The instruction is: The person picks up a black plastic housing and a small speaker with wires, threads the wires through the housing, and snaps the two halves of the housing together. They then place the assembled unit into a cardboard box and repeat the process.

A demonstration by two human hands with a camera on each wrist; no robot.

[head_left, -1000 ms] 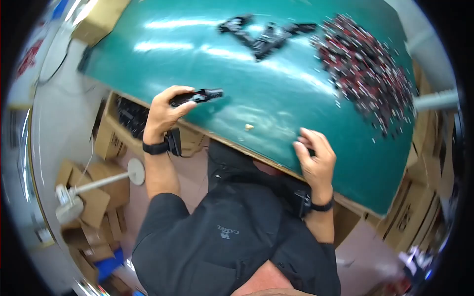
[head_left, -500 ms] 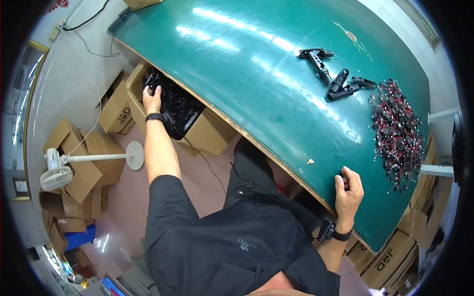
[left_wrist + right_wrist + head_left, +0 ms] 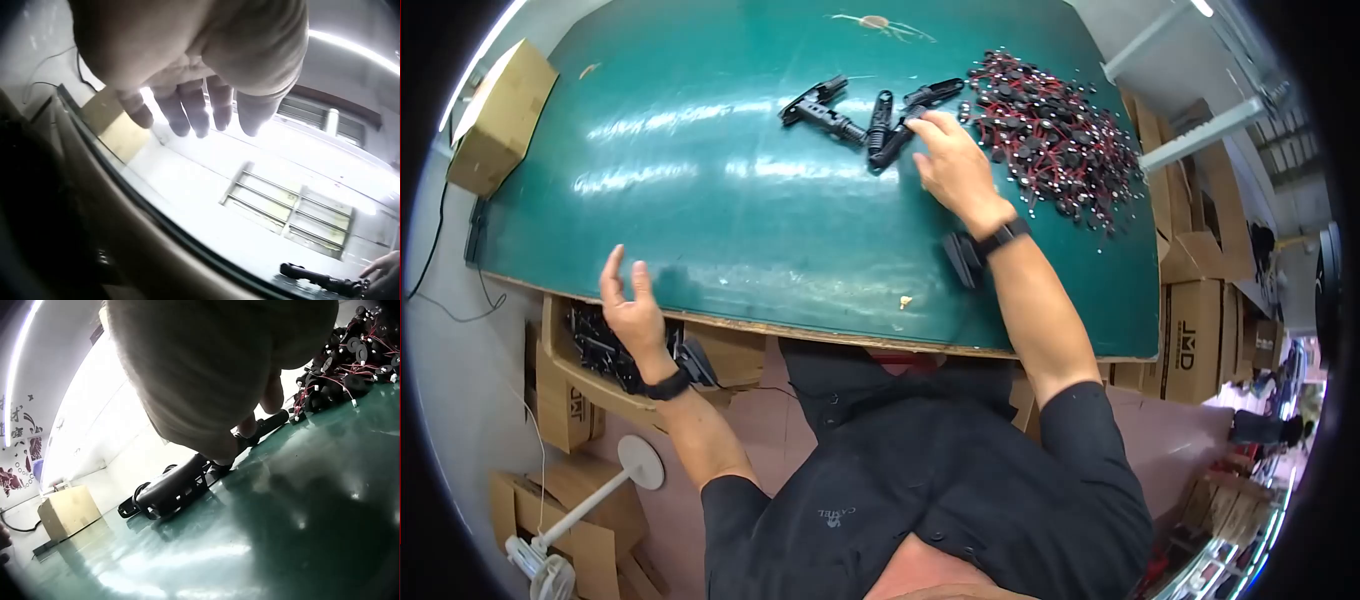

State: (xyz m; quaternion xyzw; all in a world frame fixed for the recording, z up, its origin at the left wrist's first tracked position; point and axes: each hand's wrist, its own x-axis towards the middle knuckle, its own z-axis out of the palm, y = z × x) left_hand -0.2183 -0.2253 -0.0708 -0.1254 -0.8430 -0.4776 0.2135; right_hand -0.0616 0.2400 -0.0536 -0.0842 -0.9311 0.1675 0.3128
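Note:
My left hand (image 3: 635,318) hovers over the table's front edge beside a carton of black plastic parts (image 3: 595,340). Its fingers are spread and nothing is in them; the left wrist view shows the bare palm and fingers. My right hand (image 3: 958,172) reaches across the table to a small group of black plastic handle-like parts. Its fingertips meet the upper end of one black part (image 3: 884,157), while the thumb stands off to the side. A ribbed black part (image 3: 825,112) lies to the left. In the right wrist view the fingers come down over a black housing (image 3: 178,487).
A heap of round black pieces with red wires (image 3: 1050,140) spreads on the right of the green table (image 3: 730,230). A small beige scrap (image 3: 905,302) lies near the front edge. A cardboard box (image 3: 505,120) stands at the far left; a white fan (image 3: 550,575) is below.
My left hand held a black part over the table, then dipped into the carton, and is now back up without it. My right hand has moved from the front edge to the black parts.

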